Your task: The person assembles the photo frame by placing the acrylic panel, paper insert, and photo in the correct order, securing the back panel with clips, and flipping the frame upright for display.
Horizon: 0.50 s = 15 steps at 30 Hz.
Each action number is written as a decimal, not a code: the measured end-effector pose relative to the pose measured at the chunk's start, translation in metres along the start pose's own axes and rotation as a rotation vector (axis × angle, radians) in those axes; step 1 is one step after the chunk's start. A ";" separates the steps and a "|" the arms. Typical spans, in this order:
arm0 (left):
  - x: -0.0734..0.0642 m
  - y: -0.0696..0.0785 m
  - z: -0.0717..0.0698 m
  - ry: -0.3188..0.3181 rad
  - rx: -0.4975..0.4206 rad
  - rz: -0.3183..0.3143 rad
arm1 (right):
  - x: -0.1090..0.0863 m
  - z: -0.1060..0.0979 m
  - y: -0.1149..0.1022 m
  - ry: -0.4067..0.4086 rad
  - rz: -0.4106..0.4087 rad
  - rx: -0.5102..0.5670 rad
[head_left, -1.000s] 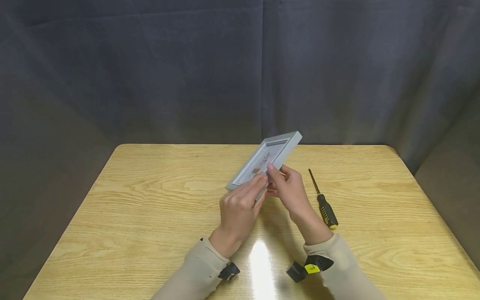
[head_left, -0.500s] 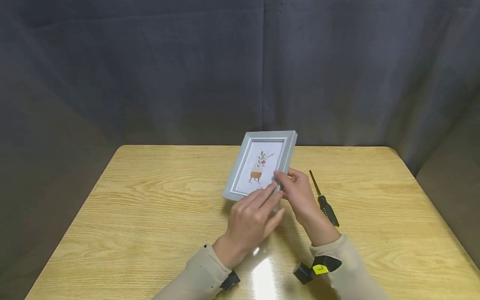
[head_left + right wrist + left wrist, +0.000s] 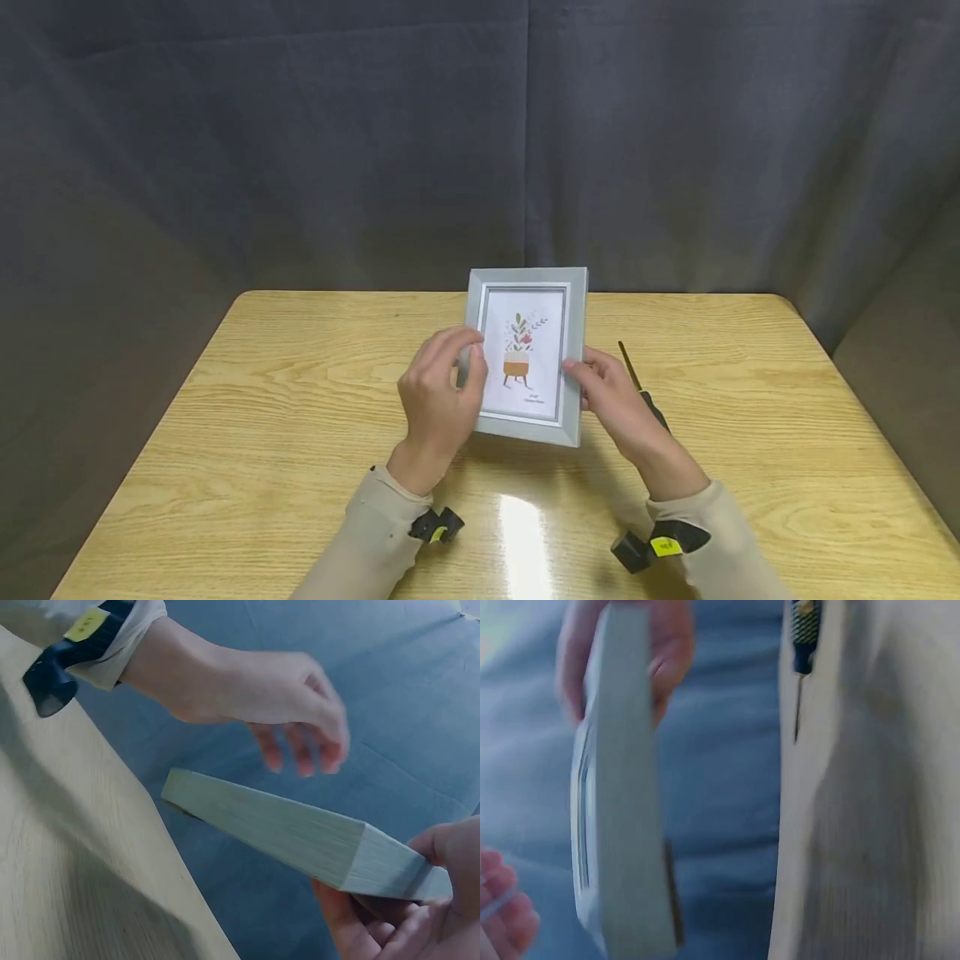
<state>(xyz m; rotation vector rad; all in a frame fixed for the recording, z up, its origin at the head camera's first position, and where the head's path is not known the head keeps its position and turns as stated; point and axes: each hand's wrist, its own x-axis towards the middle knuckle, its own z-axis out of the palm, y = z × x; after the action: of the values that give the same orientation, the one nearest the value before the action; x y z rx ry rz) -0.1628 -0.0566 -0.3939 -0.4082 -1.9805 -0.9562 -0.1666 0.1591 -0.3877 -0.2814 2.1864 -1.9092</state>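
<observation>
A grey picture frame [image 3: 525, 435] with a print of a potted plant is held up over the table, its face toward the head camera. My right hand [image 3: 611, 400] grips its right edge, thumb on the front and fingers behind. My left hand [image 3: 438, 396] overlaps the frame's left side in the head view. From the right wrist, that left hand [image 3: 277, 697] hovers apart from the frame [image 3: 262, 825], fingers loosely bent and blurred. In the left wrist view its fingertips [image 3: 506, 911] are off to the side of the frame [image 3: 630, 795].
A screwdriver [image 3: 654, 408] with a black handle lies on the wooden table [image 3: 300, 400], partly behind my right hand and wrist. Dark cloth [image 3: 360, 150] hangs behind the table's far edge. Each sleeve bears a black wrist camera [image 3: 678, 537].
The picture frame has turned from a steep slant to face the head camera. My left hand has left its lower right edge and moved left; the right hand keeps its grip.
</observation>
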 end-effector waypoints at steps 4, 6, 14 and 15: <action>0.005 -0.013 -0.007 -0.086 0.036 -0.289 | -0.002 -0.004 0.004 -0.019 -0.023 0.008; 0.005 -0.018 -0.009 -0.146 0.045 -0.390 | -0.003 -0.005 0.005 -0.034 -0.040 0.019; -0.001 -0.024 -0.010 -0.356 -0.093 -0.575 | -0.004 -0.008 0.007 -0.094 -0.097 0.094; -0.001 -0.024 -0.011 -0.366 -0.122 -0.584 | -0.003 -0.008 0.008 -0.103 -0.100 0.100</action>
<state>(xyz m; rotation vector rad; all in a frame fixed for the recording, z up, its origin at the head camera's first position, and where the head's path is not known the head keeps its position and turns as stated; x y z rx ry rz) -0.1706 -0.0802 -0.4028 -0.0619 -2.4461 -1.4505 -0.1658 0.1691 -0.3940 -0.4686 2.0402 -2.0014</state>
